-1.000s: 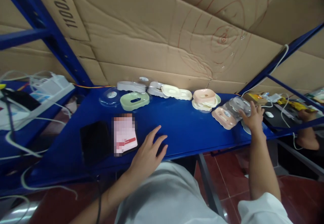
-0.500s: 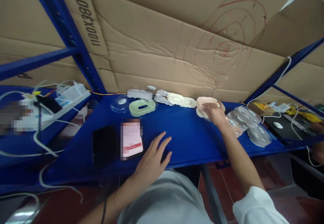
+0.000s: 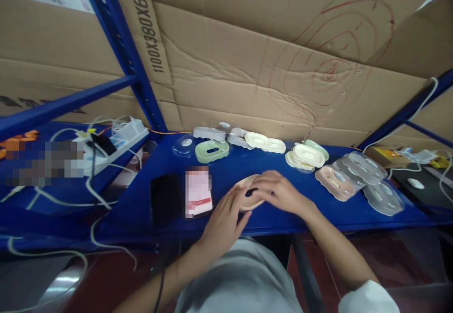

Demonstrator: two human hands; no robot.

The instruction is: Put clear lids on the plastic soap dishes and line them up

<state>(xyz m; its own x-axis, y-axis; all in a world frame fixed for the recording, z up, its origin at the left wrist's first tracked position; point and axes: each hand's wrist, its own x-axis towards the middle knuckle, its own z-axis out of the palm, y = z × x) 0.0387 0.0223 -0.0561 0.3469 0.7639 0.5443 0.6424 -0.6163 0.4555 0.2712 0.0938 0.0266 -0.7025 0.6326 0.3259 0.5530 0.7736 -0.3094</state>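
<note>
Both hands meet over a peach oval plastic dish near the front edge of the blue shelf. My right hand lies over its right side with fingers curled on the rim. My left hand holds the left rim. Behind, along the cardboard wall, lie a green dish, cream dishes, a small stack of cream and green dishes, a pink dish and clear plastic lids.
A black phone and a second phone with a blurred screen lie left of my hands. A power strip with tangled white cables sits on the left shelf. Blue rack posts rise in front of cardboard.
My right hand went from the clear lids at the far right to the peach dish on the stack, then brought it to the front, where my left hand joined it.
</note>
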